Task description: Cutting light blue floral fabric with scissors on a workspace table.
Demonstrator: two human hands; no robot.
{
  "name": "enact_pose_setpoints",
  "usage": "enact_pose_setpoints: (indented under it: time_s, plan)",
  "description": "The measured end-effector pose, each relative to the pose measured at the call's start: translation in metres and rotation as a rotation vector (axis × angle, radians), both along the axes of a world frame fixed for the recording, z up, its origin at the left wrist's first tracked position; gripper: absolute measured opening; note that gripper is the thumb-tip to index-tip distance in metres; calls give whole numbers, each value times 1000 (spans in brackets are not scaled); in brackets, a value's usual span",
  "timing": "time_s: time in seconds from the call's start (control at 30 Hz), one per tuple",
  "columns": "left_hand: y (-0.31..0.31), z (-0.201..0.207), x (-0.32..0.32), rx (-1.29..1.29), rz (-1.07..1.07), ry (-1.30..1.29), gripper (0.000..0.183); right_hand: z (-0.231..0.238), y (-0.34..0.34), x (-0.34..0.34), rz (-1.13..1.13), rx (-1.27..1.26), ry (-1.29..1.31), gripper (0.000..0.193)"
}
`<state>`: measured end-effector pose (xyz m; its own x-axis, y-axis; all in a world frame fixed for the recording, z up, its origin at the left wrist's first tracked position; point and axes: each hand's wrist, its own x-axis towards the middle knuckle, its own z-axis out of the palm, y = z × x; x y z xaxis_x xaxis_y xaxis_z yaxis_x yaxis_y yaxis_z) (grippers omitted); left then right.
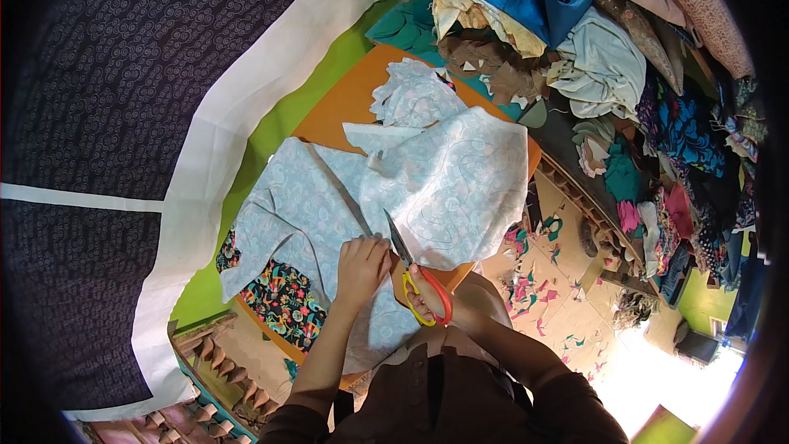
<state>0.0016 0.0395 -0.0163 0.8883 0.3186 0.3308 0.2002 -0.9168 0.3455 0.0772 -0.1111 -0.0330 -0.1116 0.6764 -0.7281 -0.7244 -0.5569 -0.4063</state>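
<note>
While the upper left is filled by a dark patterned curtain with a broad white border, a strip of green wall is left visible between it and the table. At the right, the tiled floor is partly washed out by bright light. Along the upper right, mixed cloth is heaped, with a glossy blue fabric and a white bundle seen near the table. The orange table is mostly covered by pale cloth, which is spread in front of the person and marked with thin curved lines on its right part; whether it is one piece or several cannot be told. Below its left part, black floral fabric is exposed. At the table's far end, a frilled pale pile is set. Scissors with red and yellow handles are held, blades pointed away from the body over the pale cloth. By the right hand the handles are gripped, its fingers wrapped around them. The left hand is rested on the cloth just beside the blades, its fingers curled and drawn together; whether an edge is pinched cannot be told. Small pink and green scraps are scattered on the floor.
</note>
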Motion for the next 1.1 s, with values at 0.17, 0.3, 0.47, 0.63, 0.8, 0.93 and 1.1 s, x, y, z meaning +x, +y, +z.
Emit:
enact_pose_setpoints:
  time_s: [0.17,0.3,0.47,0.63,0.8,0.93,1.1]
  plan:
    - [-2,4,-2,-25,-36,17,20,-10,5,0,-129,91,60,60]
    - [-2,3,-3,-45,-43,46,20,-1,12,10,-62,18,36,62]
    - [-1,5,-6,-51,-68,59,20,-3,10,12,-60,79,1,63]
    - [-3,5,-9,-74,-88,70,20,-6,14,19,-76,43,-13,62]
    - [-5,6,0,-91,-46,66,16,-6,13,21,-60,29,-26,60]
    - [4,12,18,-115,36,94,17,3,11,26,-45,68,-109,56]
    - [17,-11,39,-280,155,-76,24,8,7,28,5,89,-136,56]
